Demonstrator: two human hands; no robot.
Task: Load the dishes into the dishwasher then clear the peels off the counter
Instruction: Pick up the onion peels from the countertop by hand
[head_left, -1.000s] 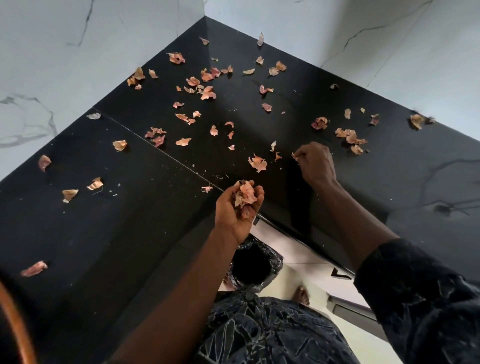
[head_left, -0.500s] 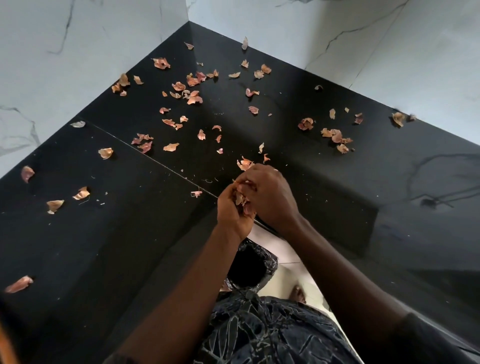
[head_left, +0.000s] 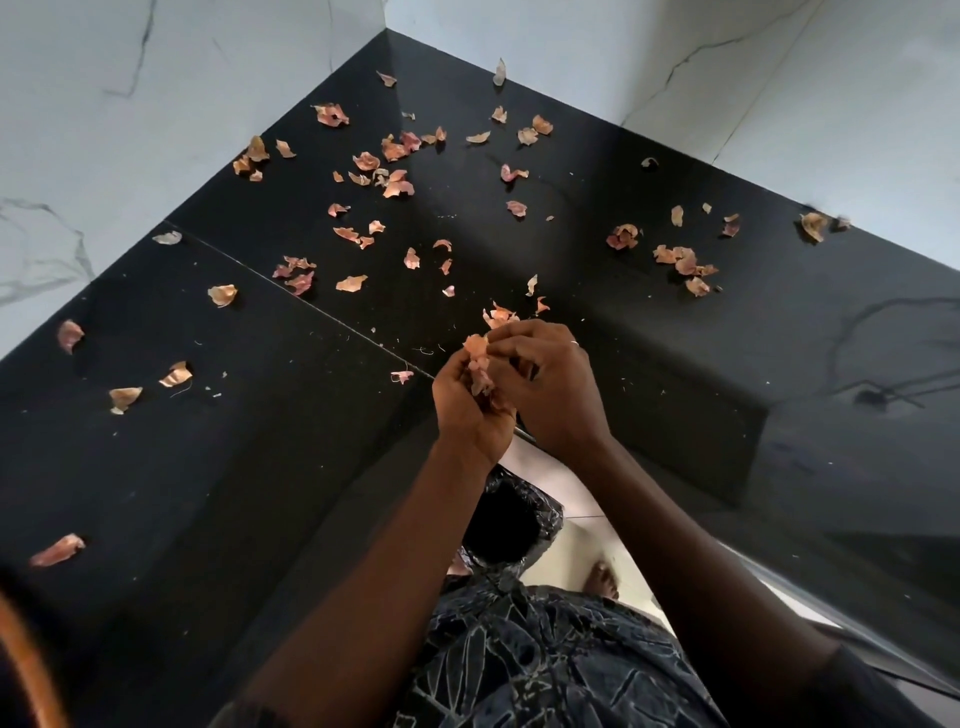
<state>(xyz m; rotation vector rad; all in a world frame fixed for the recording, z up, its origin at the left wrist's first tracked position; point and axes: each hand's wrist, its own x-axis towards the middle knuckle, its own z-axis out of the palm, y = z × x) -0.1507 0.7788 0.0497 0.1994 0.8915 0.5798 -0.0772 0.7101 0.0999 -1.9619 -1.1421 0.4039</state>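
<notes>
Dry onion peels (head_left: 393, 171) lie scattered over the black L-shaped counter (head_left: 597, 218), thickest toward the back corner. My left hand (head_left: 465, 410) is cupped over the counter's inner corner and holds a bunch of collected peels (head_left: 477, 361). My right hand (head_left: 550, 384) is pressed against it from the right, its curled fingertips touching the bunch. A few loose peels (head_left: 500, 315) lie just beyond my fingers. Another cluster of peels (head_left: 683, 262) sits on the right arm of the counter.
White marble walls (head_left: 156, 104) close the counter on the left and at the back. Below my hands, on the floor, stands a bin lined with a black bag (head_left: 501, 525). A bare foot (head_left: 602, 579) shows beside it.
My right hand came back from the counter on the right to my left hand and now stays against the bunch. The left hand has tipped slightly, still holding the peels.
</notes>
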